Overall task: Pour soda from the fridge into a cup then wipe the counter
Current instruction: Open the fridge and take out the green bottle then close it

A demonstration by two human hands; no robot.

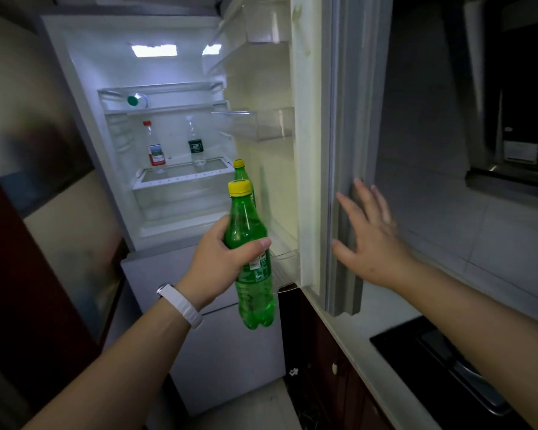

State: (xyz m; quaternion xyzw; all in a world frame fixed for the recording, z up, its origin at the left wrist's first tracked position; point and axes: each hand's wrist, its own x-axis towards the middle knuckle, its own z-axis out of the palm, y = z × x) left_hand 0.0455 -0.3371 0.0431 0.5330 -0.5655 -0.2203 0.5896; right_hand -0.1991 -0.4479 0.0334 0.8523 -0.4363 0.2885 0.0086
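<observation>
Green plastic, capped in yellow, is what the left hand (pixel 218 262) is gripping: a soda bottle (pixel 249 259) standing nearly upright in the air in front of the open fridge (pixel 156 72), outside its lit compartment. The fingers are curling round the bottle's upper body from the left and the thumb is pressing across its front just above the label, so the neck and cap are rising above the hand and the lower half is hanging below it. A white wristband (pixel 180 305) is sitting on that wrist.

The right hand (pixel 367 237) is lying open, fingers straight and spread, flat against the outer edge of the fridge door (pixel 342 119), well apart from the bottle.

A second green bottle (pixel 241 173) with a yellow cap is standing in the door's bottom rack, just behind the held one. On the glass shelf (pixel 180 176) inside, a red-capped bottle (pixel 154 147) and a clear bottle with a dark label (pixel 196 144) are standing side by side. At the lower right, the white table (pixel 348 330) is carrying a black cooktop (pixel 448 361) near its front edge.
</observation>
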